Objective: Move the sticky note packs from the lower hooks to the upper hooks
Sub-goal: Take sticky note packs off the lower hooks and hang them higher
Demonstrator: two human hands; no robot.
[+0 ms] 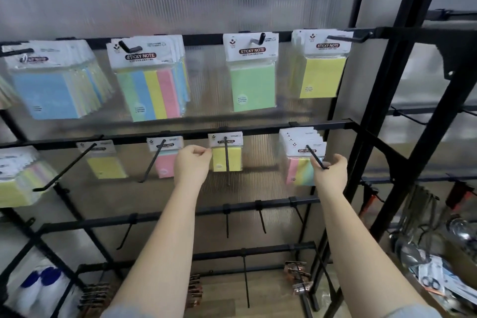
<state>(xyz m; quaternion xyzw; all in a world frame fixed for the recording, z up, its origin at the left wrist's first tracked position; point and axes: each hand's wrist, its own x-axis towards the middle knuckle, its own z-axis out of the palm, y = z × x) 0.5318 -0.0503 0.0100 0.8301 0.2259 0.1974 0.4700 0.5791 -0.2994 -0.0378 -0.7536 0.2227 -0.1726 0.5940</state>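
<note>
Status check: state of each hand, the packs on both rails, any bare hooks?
left hand: pinches the yellow pack's edge
right hand: grips the tip of the hook holding the multicolour stack
yellow pack: hangs on lower hook
multicolour stack: hangs on lower hook
pink pack: hangs on lower hook
green pack: hangs on upper hook
bottom hooks: bare

A shop display — black hook rack [258,131] hung with packaged sticky note packs [251,72], ladles [410,248] beside.

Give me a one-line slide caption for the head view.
Left hand pinches yellow pack; right hand grips multicolour packs on lower hooks.
</note>
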